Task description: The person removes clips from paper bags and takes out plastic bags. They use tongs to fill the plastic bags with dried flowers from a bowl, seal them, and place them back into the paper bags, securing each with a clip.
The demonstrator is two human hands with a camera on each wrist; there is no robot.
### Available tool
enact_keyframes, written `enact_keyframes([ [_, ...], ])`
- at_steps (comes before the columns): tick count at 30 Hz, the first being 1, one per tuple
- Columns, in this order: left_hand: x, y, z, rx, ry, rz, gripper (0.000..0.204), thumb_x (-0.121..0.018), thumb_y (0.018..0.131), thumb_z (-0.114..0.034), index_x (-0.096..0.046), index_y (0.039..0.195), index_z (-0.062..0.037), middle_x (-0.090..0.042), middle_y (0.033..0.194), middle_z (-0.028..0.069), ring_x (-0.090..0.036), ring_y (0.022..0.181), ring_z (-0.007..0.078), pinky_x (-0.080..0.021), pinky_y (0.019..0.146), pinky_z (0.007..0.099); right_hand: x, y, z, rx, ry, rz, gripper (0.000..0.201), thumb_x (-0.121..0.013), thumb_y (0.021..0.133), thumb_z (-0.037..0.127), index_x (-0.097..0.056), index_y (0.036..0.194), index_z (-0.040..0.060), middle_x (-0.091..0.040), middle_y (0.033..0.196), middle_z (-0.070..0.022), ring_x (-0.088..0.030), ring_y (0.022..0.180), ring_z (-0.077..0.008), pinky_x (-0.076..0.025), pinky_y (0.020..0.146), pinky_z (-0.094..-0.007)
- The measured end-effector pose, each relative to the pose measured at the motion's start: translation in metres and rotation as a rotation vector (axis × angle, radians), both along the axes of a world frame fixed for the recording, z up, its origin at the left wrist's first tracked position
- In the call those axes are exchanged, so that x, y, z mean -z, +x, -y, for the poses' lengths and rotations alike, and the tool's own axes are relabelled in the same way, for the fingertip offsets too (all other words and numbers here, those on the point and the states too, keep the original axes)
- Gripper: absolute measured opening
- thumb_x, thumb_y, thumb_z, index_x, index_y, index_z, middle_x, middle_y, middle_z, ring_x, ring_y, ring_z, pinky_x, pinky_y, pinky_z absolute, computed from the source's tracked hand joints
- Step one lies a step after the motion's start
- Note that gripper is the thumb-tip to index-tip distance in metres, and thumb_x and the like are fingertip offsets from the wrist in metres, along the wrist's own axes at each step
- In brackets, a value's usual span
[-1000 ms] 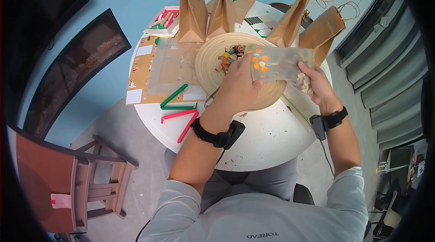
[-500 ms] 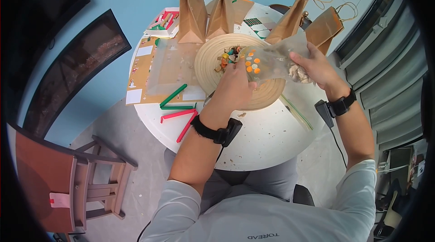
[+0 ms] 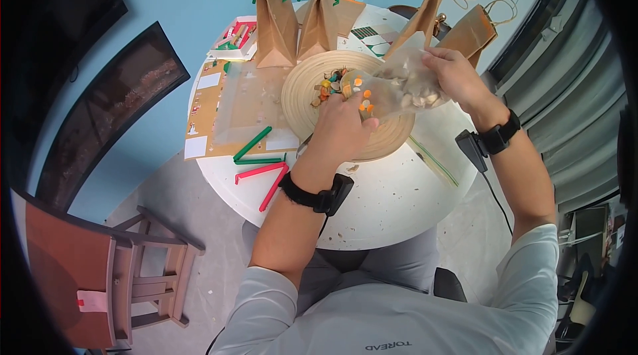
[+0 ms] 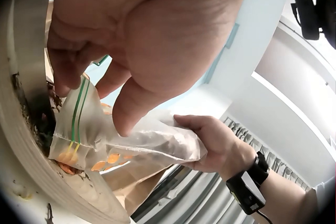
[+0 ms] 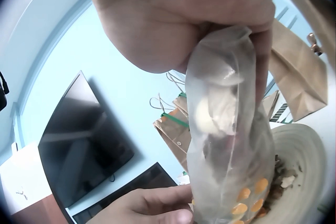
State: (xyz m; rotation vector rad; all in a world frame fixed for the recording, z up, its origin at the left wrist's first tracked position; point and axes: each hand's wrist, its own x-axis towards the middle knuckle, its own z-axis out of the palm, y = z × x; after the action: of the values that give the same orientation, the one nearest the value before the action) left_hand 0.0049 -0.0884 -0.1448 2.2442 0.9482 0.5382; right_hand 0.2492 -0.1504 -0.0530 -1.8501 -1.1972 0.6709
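A frosted zip bag with orange dots (image 3: 391,92) slants over the round wooden plate (image 3: 392,146). Pale pieces lie inside it, and its zip end faces down to the plate in the left wrist view. My left hand (image 3: 339,130) pinches the bag near that end; its fingertips are partly hidden in the head view. My right hand (image 3: 460,81) grips the raised far end, and in the right wrist view the bag (image 5: 226,113) hangs from it. Small colourful and brown pieces (image 3: 327,87) lie on the plate beside my left fingers.
Two tall paper bags (image 3: 276,29) with green clips stand behind the plate, and more paper bags (image 3: 468,33) at the back right. Green clips (image 3: 254,144) and red clips (image 3: 271,182) lie front left. A white box (image 3: 236,39) sits back left; a flat clear bag (image 3: 438,156) lies right.
My right hand has moved up and back with the far end of the bag, and the pale pieces have shifted left inside it. My left hand has hardly moved.
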Motion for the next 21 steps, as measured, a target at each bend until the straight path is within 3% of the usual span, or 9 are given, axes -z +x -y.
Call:
enact_keyframes([
  [3, -0.001, 0.001, -0.001, -0.018, 0.040, -0.052, 0.072, -0.075, 0.094, -0.038, -0.054, 0.152, -0.0001, -0.058, 0.142, 0.0299, -0.052, 0.135, 0.0457, -0.042, 0.115, 0.0503, -0.007, -0.013, -0.002, 0.003, 0.034, 0.164, 0.045, -0.055, 0.107, 0.025, -0.065, 0.135, -0.0083, -0.076, 0.114, -0.0172, -0.072, 0.105, -0.0225, -0.054, 0.093, -0.0362],
  [6, 0.000, 0.001, -0.001, -0.054, 0.062, -0.084, 0.072, -0.075, 0.094, -0.039, -0.055, 0.151, 0.0008, -0.059, 0.140, 0.0290, -0.053, 0.132, 0.0457, -0.043, 0.114, 0.0501, -0.017, -0.015, -0.012, -0.022, 0.066, 0.384, 0.040, -0.054, 0.108, 0.026, -0.069, 0.127, -0.0066, -0.076, 0.099, -0.0210, -0.073, 0.093, -0.0283, -0.054, 0.087, -0.0399],
  [9, 0.001, 0.000, -0.001, -0.082, 0.075, -0.082, 0.072, -0.074, 0.095, -0.040, -0.055, 0.151, 0.0014, -0.061, 0.139, 0.0280, -0.054, 0.130, 0.0456, -0.044, 0.113, 0.0498, -0.025, -0.022, -0.019, -0.094, 0.142, 0.538, 0.039, -0.053, 0.109, 0.027, -0.069, 0.122, -0.0059, -0.073, 0.093, -0.0262, -0.071, 0.087, -0.0382, -0.053, 0.083, -0.0446],
  [12, 0.003, 0.001, -0.002, -0.094, 0.084, -0.084, 0.074, -0.073, 0.095, -0.041, -0.054, 0.151, 0.0020, -0.062, 0.139, 0.0272, -0.054, 0.129, 0.0456, -0.044, 0.113, 0.0494, -0.030, -0.027, -0.026, -0.118, 0.127, 0.621, 0.038, -0.052, 0.110, 0.027, -0.070, 0.122, -0.0044, -0.072, 0.098, -0.0287, -0.068, 0.090, -0.0454, -0.054, 0.086, -0.0461],
  [18, 0.006, 0.001, -0.002, -0.102, 0.110, -0.063, 0.076, -0.073, 0.094, -0.040, -0.052, 0.152, 0.0039, -0.063, 0.139, 0.0264, -0.055, 0.128, 0.0460, -0.045, 0.112, 0.0494, -0.033, -0.036, -0.031, -0.149, 0.224, 0.667, 0.035, -0.054, 0.109, 0.025, -0.071, 0.124, -0.0020, -0.073, 0.102, -0.0278, -0.069, 0.094, -0.0454, -0.055, 0.088, -0.0462],
  [21, 0.010, 0.001, -0.005, -0.083, 0.135, -0.060, 0.077, -0.074, 0.094, -0.039, -0.051, 0.153, 0.0043, -0.064, 0.138, 0.0262, -0.056, 0.127, 0.0459, -0.045, 0.112, 0.0490, -0.045, -0.042, -0.032, -0.154, 0.149, 0.712, 0.038, -0.056, 0.110, 0.024, -0.067, 0.136, -0.0008, -0.076, 0.113, -0.0228, -0.074, 0.101, -0.0334, -0.056, 0.090, -0.0387],
])
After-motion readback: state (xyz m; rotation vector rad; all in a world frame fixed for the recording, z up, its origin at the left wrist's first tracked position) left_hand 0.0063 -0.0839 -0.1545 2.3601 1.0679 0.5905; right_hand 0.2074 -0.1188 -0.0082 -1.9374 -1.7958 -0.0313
